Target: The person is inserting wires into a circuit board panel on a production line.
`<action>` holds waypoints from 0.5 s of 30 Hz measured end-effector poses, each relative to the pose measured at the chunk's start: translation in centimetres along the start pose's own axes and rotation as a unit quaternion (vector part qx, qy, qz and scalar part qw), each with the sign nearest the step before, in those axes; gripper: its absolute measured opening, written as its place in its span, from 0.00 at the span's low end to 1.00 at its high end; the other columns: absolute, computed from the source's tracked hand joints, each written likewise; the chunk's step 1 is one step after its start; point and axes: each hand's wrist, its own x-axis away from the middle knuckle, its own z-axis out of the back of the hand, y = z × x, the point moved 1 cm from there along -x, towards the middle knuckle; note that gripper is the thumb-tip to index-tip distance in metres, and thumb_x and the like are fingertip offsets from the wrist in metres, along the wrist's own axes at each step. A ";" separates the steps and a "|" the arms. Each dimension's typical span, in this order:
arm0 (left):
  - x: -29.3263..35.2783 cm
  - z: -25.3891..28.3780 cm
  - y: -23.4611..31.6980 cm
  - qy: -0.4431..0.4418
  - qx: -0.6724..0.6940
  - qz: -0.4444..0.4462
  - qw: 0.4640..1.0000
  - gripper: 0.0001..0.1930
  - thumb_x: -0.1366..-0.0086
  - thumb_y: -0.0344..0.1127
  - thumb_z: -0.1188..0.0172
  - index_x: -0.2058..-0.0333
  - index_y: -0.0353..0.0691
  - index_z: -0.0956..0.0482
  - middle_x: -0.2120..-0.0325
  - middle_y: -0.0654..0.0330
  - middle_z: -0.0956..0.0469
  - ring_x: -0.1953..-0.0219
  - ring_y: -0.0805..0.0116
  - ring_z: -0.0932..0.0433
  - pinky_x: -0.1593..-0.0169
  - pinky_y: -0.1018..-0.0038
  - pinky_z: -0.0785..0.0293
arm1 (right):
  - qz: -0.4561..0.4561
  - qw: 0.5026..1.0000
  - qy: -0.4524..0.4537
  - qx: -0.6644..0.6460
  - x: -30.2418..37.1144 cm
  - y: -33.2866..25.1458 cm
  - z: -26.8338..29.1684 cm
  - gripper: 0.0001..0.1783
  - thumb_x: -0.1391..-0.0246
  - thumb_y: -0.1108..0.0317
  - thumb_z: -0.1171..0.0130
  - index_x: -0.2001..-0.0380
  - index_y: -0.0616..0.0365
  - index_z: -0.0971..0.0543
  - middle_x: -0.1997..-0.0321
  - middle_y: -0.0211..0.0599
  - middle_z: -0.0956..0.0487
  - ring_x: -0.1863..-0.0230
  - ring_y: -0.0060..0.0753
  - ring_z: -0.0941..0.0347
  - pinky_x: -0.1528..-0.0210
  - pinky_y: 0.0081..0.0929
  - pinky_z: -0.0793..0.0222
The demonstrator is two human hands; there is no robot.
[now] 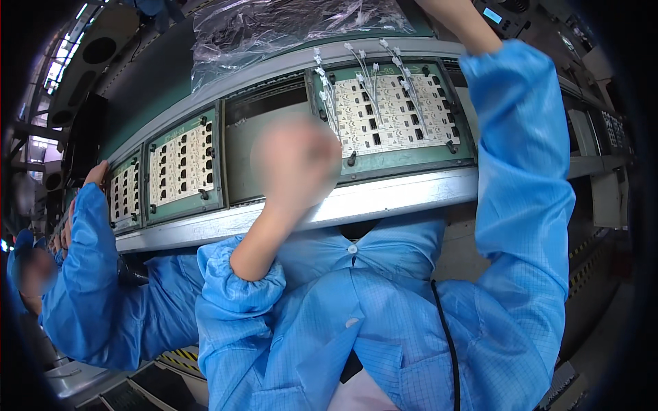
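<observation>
My left hand (296,161) is over the left edge of a green fixture frame (404,162). Its fingers are smeared, so I cannot see what they hold, if anything. In that frame lies a panel of white circuit boards (394,133) with rows of black components. Several thin white wires with small connectors (375,79) stand up from the panel and lean over its far edge. My right forearm (473,27) stretches up past the right side of the panel, and the hand itself is cut off by the picture's upper edge.
Two more fixtures with white panels (184,164) sit to the left on the metal-edged line (391,202). A crumpled clear plastic sheet (274,31) lies behind the rail. At far left another person in a blue sleeve (96,240) has a hand on the line.
</observation>
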 end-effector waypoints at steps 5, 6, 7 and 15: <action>0.3 -0.1 -0.4 0.012 -0.015 0.000 1.000 0.01 0.46 0.35 0.31 0.73 0.49 0.14 0.68 0.70 0.25 0.56 0.62 0.32 0.49 0.63 0.43 | -0.068 0.998 0.011 -0.003 7.6 1.6 -0.8 0.14 0.37 0.67 0.46 0.51 0.58 0.19 0.57 0.43 0.16 0.55 0.35 0.18 0.49 0.30 0.23; 0.3 -0.2 -0.5 0.019 -0.013 0.007 1.000 0.01 0.46 0.35 0.31 0.73 0.49 0.14 0.68 0.70 0.25 0.56 0.62 0.32 0.49 0.63 0.43 | -0.084 0.996 0.004 -0.042 8.7 1.4 -1.1 0.16 0.35 0.66 0.44 0.49 0.63 0.21 0.57 0.40 0.16 0.56 0.29 0.18 0.48 0.25 0.24; 0.2 -0.3 -0.6 0.017 -0.008 0.005 1.000 0.01 0.46 0.34 0.32 0.73 0.49 0.14 0.68 0.69 0.25 0.56 0.61 0.32 0.49 0.62 0.42 | -0.083 0.996 -0.007 -0.042 9.5 1.0 -1.5 0.16 0.35 0.66 0.44 0.49 0.63 0.21 0.57 0.40 0.16 0.56 0.29 0.18 0.48 0.25 0.24; 1.2 0.8 -0.4 0.025 -0.098 -0.103 0.990 0.07 0.47 0.31 0.35 0.69 0.50 0.13 0.65 0.68 0.25 0.53 0.61 0.30 0.49 0.60 0.40 | -0.116 0.977 0.048 0.171 16.7 -2.9 -7.1 0.07 0.39 0.75 0.42 0.60 0.66 0.20 0.60 0.42 0.15 0.57 0.29 0.17 0.54 0.24 0.24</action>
